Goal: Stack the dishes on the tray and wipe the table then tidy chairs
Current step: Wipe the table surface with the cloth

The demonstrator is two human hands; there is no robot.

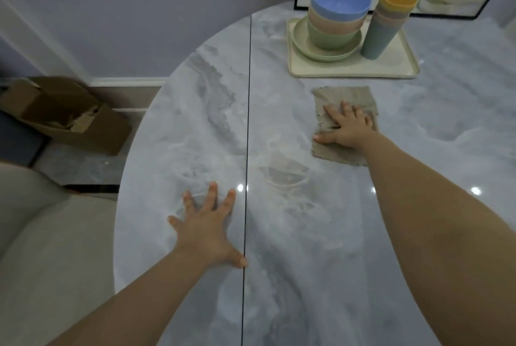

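Off the left edge of the surface (321,234) a pale chair (50,248) sits close, with an open cardboard box (67,113) on the floor behind it. The left hand (208,229) lies flat near that edge, fingers (212,194) spread apart and holding nothing, likely bracing. Further right, the right hand (347,127) presses flat on the grey cloth (344,102), fingers splayed over it rather than pinching. The cloth looks soft, limp and light, and should slide easily on the glossy stone; palm pressure at its middle seems the best hold. Toward the far edge the tray (391,72) carries stacked plates (301,38), bowls (339,10) and cups (386,24); it sits just beyond the cloth and would block a forward stroke.
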